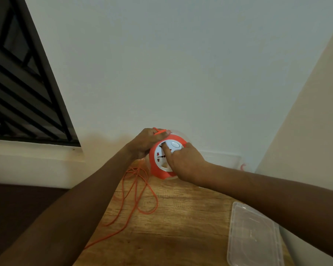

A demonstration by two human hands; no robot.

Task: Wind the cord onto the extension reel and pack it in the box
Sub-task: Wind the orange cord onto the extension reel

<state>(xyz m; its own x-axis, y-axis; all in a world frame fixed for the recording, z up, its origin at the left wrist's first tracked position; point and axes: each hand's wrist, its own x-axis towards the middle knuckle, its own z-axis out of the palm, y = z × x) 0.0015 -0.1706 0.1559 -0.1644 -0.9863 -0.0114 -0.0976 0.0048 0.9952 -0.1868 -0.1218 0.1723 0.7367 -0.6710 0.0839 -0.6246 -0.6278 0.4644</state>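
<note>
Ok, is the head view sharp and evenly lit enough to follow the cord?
Head view: soft overall, wide-angle bending at the edges; the orange cord reads clearly on the lit table; the left side is dark; the clear lid is faint.

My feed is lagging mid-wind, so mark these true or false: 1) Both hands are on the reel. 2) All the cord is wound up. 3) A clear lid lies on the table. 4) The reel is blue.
1) True: the left hand grips the reel from behind, and the right hand has a finger on its white face.
2) False: loops of orange cord trail loose over the wooden table.
3) True: a clear plastic lid lies near the right forearm.
4) False: the reel is orange with a white face.
</note>
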